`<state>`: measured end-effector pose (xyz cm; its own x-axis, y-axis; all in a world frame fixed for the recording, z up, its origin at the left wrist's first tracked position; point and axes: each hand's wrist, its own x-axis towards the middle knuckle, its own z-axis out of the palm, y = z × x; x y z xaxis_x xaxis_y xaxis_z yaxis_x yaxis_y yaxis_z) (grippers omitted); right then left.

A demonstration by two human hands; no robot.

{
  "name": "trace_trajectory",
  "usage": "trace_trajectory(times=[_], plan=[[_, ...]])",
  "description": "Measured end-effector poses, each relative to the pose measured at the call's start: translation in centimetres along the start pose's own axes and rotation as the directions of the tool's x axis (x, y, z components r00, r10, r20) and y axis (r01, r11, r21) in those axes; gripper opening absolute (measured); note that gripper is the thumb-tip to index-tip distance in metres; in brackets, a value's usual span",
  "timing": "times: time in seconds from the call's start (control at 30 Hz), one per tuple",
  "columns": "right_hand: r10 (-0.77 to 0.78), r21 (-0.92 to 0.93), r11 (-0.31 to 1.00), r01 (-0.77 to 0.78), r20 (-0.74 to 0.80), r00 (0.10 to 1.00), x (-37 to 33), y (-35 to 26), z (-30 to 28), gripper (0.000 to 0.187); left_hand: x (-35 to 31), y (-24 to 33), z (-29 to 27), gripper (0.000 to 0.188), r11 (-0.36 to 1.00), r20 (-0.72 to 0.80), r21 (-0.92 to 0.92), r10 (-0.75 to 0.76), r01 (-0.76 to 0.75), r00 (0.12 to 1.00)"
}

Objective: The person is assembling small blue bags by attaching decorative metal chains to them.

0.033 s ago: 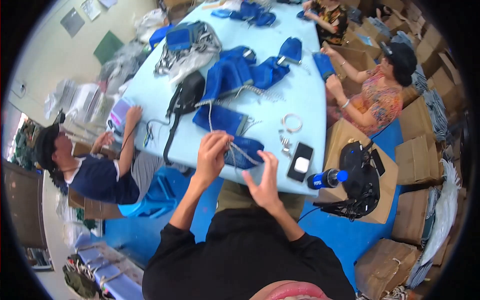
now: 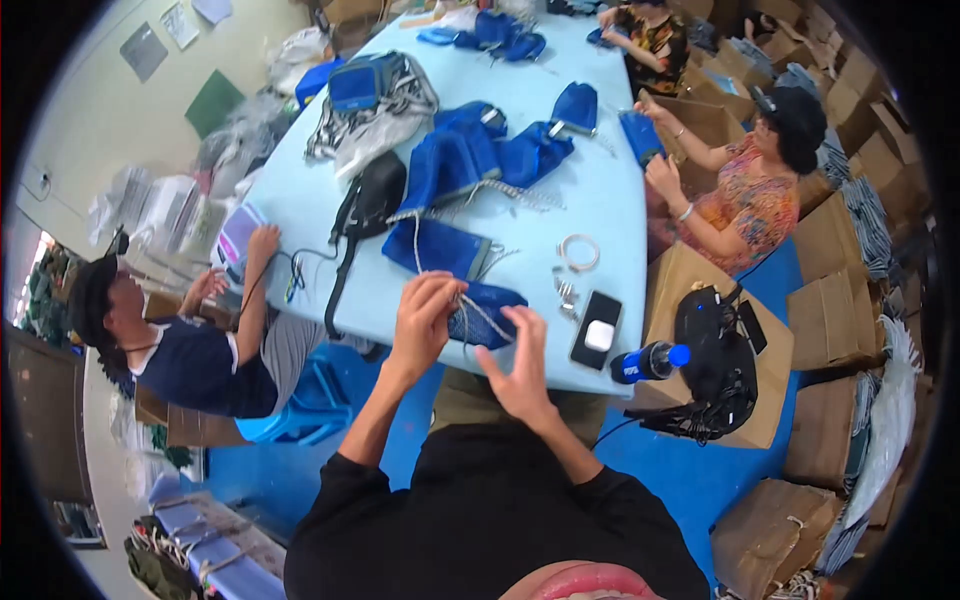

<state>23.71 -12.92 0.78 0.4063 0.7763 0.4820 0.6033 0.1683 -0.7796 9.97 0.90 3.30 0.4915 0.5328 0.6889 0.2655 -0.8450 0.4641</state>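
Observation:
My left hand (image 2: 425, 320) is closed in a pinch on a thin grey-and-white cord (image 2: 487, 318) above the table's near edge. Just right of it, my right hand (image 2: 522, 368) has its thumb and fingers apart; the cord's far part runs up to its fingertips, and I cannot see a grip on it. Beneath the hands lies a blue mesh pouch (image 2: 472, 328), partly covered by them. Another blue pouch (image 2: 432, 246) with a grey edge lies right behind. A further stretch of cord rises from my left hand toward the blue pouches (image 2: 455, 150) heaped mid-table.
On the light blue table (image 2: 610, 180) are a black bag (image 2: 378, 195), a tape roll (image 2: 579, 252), small metal pieces (image 2: 566, 294) and a phone (image 2: 592, 345) with a white case on it. A blue-capped bottle (image 2: 645, 362) stands at the right edge. People sit on both sides.
The view has shifted slightly, so the table things sit a little further left. My right hand has come a little nearer to my left hand; the left still pinches the cord.

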Motion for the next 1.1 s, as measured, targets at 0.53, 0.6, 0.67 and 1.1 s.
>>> trace_trajectory(times=[0.53, 0.6, 0.67, 1.1], plan=[[0.331, 0.650, 0.628, -0.428, 0.275, 0.903, -0.9, 1.4, 2.3, 0.036, -3.2, 5.1, 5.3, 0.043, 0.893, -0.117, -0.284, -0.393, 0.349, 0.912], [0.319, 0.599, 0.689, -0.408, 0.255, 0.913, -1.2, 1.1, 2.3, 0.039, -3.5, 5.2, 6.1, 0.044, 0.852, -0.191, -0.372, -0.458, 0.367, 0.868], [0.325, 0.634, 0.640, -0.433, 0.288, 0.901, -1.4, 0.9, 2.1, 0.040, -4.4, 3.5, 7.3, 0.044, 0.884, -0.239, -0.359, -0.397, 0.299, 0.886], [0.336, 0.777, 0.531, -0.339, 0.175, 0.926, -0.8, -4.3, -1.8, 0.046, 1.1, 5.2, 2.1, 0.037, 1.000, -0.282, 0.010, -0.008, 0.011, 0.959]])
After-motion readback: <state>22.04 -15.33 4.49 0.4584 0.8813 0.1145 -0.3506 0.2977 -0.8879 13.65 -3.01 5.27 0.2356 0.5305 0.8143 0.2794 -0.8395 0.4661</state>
